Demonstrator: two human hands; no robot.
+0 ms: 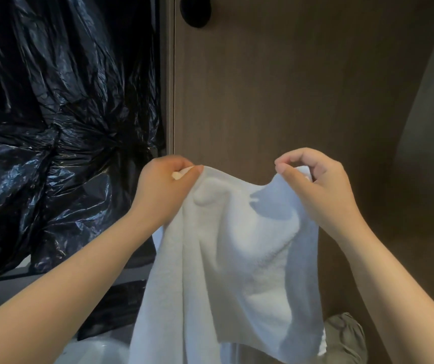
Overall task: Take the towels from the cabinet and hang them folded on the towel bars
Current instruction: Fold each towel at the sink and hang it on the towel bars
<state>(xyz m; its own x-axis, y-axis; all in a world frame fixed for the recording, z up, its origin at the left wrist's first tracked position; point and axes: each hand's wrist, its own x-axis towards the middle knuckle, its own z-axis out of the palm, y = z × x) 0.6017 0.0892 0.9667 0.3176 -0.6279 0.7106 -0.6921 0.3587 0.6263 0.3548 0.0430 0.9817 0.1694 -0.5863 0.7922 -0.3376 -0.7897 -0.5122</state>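
In front of a brown wooden panel (276,88), head view: the left hand (162,189) and right hand (318,187) each pinch an upper corner of a white towel (237,258), which hangs spread between them in mid-air. Black plastic sheeting (53,114) fills the left. The towel appears out of the cabinet; folding and hanging remain, and no towel bar is visible.

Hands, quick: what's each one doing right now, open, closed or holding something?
Left hand: closed, fingers pinching the top edge of the white towel.
Right hand: closed, fingers pinching the same towel's top edge.
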